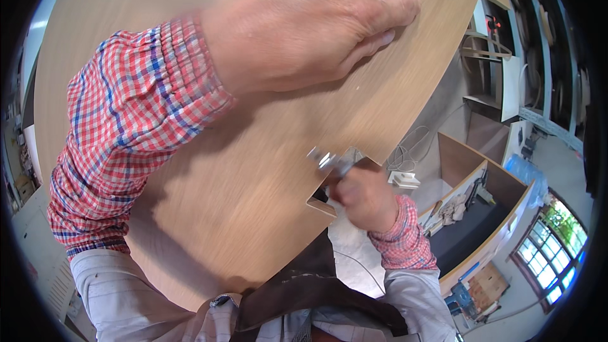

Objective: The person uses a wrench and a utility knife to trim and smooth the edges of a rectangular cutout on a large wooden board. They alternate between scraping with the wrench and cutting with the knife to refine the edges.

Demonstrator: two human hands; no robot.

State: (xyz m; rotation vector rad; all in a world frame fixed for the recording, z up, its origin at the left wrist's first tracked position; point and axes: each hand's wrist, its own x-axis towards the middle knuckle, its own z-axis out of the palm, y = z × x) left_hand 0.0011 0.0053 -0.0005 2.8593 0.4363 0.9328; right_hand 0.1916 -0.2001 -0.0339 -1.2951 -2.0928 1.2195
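Note:
A large light wood-grain board (pixel 253 196) spreads in front of me, with a rectangular notch (pixel 322 206) cut into its right edge. My left hand (pixel 304 31) lies palm down on the far part of the board, its fingers stretched toward the right and nothing visible in its grasp. At the notch, my right hand (pixel 366 199) is closed around a tool with a shiny metal head (pixel 326 161). That head reaches over the board's edge beside the cut-out. Blur and the fingers hide the tool's handle and exact kind.
Right of the board stands an open wooden box-like cabinet (pixel 447 152) with tools and crumpled material on its divider. A loose cable (pixel 405 152) and small white blocks (pixel 404 180) lie nearby. A blue power tool (pixel 464 297) sits at lower right, below a window (pixel 552 247).

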